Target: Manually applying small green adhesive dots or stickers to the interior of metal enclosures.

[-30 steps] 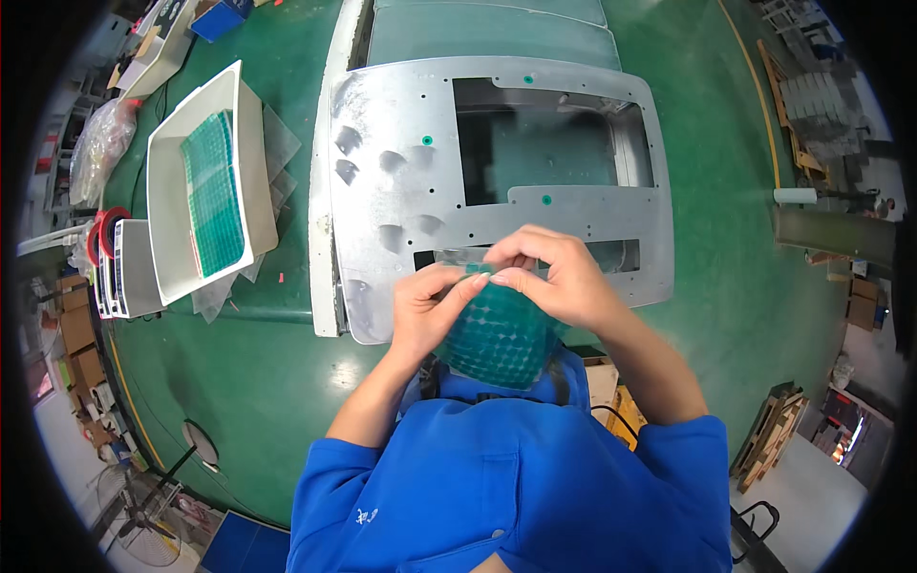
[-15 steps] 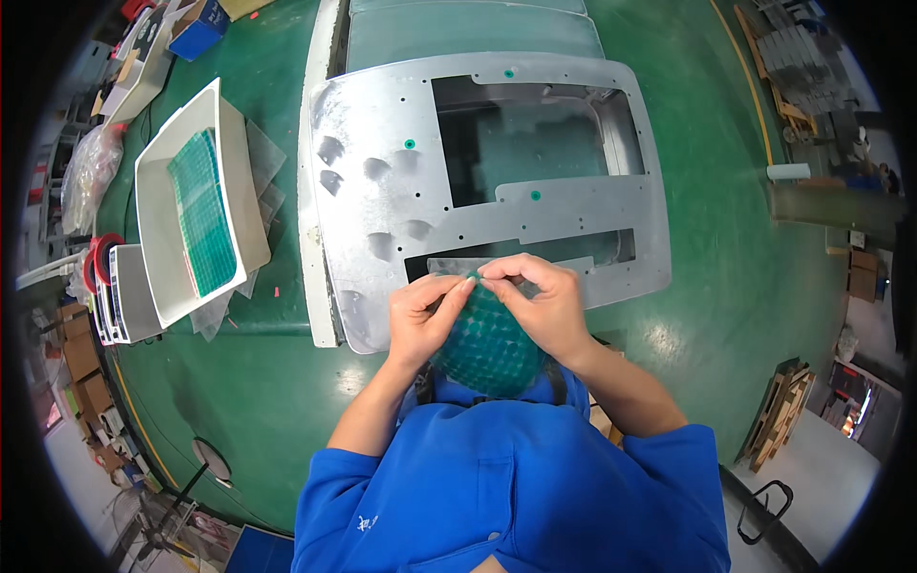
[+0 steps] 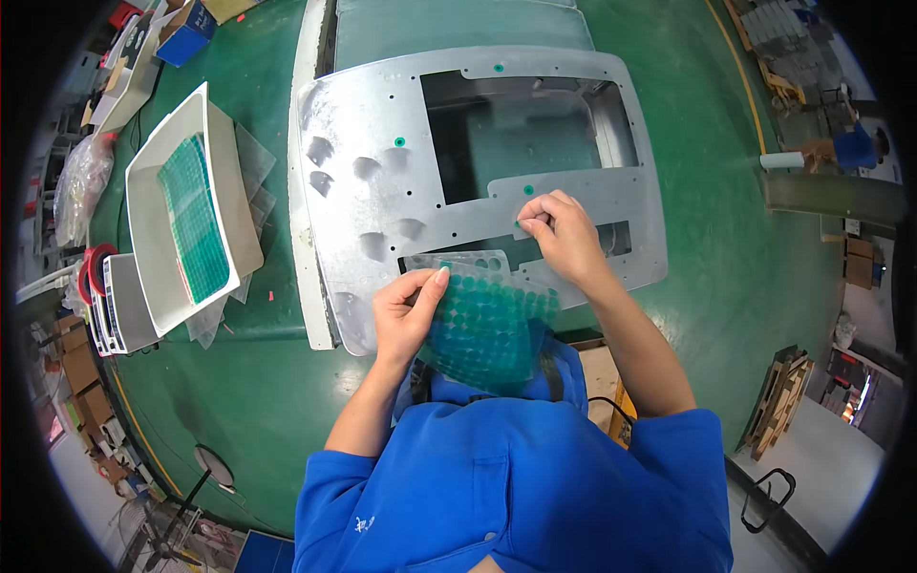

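My left hand (image 3: 405, 313) pinches the top edge of a clear sheet of round green stickers (image 3: 482, 329), which hangs down in front of my blue shirt. Between thumb and forefinger of my right hand (image 3: 565, 234) is a small green sticker (image 3: 518, 223), mostly covered by the fingertips. That hand hovers over the near part of a silver metal panel (image 3: 334, 220) with large cut-outs and small holes. Green dots, each around a hole, show on the panel, one of them a green dot (image 3: 399, 142) left of the big opening.
To the left, a white plastic bin (image 3: 246, 229) holds more green sticker sheets (image 3: 196, 220), with clear sheets tucked beneath it. Red tape rolls (image 3: 95, 269) stand beside it. A blue box (image 3: 186, 36) sits at the far left. Another person (image 3: 855, 145) is at the far right.
My right hand has moved away from the sheet, up and right over the panel, with a green sticker in its fingertips. My left hand keeps the sheet, which now hangs more spread out.
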A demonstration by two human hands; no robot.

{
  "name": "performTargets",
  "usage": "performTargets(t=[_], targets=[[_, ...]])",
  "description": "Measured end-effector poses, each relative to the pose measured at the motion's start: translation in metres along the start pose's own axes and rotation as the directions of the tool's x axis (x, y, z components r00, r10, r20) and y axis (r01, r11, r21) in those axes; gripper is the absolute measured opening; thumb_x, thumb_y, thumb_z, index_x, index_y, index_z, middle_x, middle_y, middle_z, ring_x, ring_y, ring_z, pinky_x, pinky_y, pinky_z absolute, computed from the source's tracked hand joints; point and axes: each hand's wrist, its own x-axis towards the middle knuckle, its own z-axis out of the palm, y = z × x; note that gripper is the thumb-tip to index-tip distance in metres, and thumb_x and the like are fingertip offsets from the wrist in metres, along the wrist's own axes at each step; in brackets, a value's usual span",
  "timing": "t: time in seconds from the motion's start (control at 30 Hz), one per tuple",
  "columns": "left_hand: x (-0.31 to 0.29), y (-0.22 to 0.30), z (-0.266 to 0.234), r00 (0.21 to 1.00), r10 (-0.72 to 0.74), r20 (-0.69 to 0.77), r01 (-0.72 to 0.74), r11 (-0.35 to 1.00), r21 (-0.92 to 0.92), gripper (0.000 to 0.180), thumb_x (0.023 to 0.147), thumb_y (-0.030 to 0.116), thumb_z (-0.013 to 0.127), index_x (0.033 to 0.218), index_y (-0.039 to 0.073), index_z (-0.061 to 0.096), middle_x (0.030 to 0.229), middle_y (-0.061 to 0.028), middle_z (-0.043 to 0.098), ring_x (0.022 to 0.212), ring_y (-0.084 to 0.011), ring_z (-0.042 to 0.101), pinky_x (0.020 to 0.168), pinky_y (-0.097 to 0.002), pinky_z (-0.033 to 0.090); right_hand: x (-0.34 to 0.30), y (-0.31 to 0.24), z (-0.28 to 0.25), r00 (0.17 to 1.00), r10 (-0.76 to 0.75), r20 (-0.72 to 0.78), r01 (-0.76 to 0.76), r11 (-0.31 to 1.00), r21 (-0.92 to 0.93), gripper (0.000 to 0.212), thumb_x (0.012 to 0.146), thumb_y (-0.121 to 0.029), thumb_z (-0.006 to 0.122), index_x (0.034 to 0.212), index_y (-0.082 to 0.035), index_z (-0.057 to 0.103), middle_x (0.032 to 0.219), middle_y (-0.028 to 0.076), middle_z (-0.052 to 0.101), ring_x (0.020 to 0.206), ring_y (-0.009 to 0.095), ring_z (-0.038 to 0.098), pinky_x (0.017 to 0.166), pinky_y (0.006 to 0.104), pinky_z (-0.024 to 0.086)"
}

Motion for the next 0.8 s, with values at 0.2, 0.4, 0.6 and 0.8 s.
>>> performTargets(t=[0.2, 0.4, 0.6, 0.8], targets=[[0.000, 0.000, 0.000, 1.000, -0.013, 0.004, 0.013, 1.000, -0.022, 0.014, 0.078, 0.012, 0.061, 0.078, -0.002, 0.063, 0.062, 0.0032, 0.053, 0.057, -0.0025, 0.043, 0.049, -0.0164, 0.032, 0.002, -0.003, 0.001, 0.998, 0.053, 0.023, -0.051, 0.995, -0.087, 0.003, 0.071, -0.012, 0.058, 0.073, -0.010, 0.060, 0.075, 0.003, 0.053, 0.077, 0.020, 0.050, 0.068, 0.0323, 0.040], [0.000, 0.001, 0.001, 1.000, -0.025, 0.006, 0.025, 0.999, -0.040, 0.015, 0.078, 0.013, 0.061, 0.078, -0.002, 0.063, 0.063, 0.0025, 0.054, 0.058, -0.0027, 0.043, 0.050, -0.0166, 0.033, 0.002, -0.004, 0.003, 0.999, 0.037, -0.005, -0.038, 0.994, -0.107, 0.002, 0.071, -0.011, 0.058, 0.072, -0.011, 0.060, 0.075, 0.003, 0.054, 0.076, 0.020, 0.051, 0.067, 0.0326, 0.041], [0.000, 0.003, 0.001, 1.000, -0.025, 0.002, 0.025, 0.999, -0.042, 0.015, 0.078, 0.013, 0.061, 0.078, -0.002, 0.063, 0.065, 0.0015, 0.056, 0.059, -0.0031, 0.045, 0.052, -0.0166, 0.034, 0.001, -0.002, 0.002, 0.999, 0.051, -0.003, -0.051, 0.999, 0.004, 0.005, 0.069, -0.011, 0.060, 0.073, -0.011, 0.058, 0.072, 0.002, 0.052, 0.068, 0.018, 0.050, 0.061, 0.0309, 0.040], [-0.001, 0.011, 0.003, 0.998, 0.057, 0.024, -0.057, 0.998, 0.015, 0.013, 0.077, 0.011, 0.061, 0.078, -0.002, 0.063, 0.065, -0.0011, 0.057, 0.058, -0.0048, 0.047, 0.051, -0.0176, 0.035, 0.017, 0.003, -0.009, 0.993, 0.022, -0.119, -0.018, 0.999, 0.033, 0.019, 0.066, -0.007, 0.065, 0.084, -0.005, 0.059, 0.074, 0.002, 0.051, 0.061, 0.009, 0.046, 0.056, 0.0217, 0.038]])
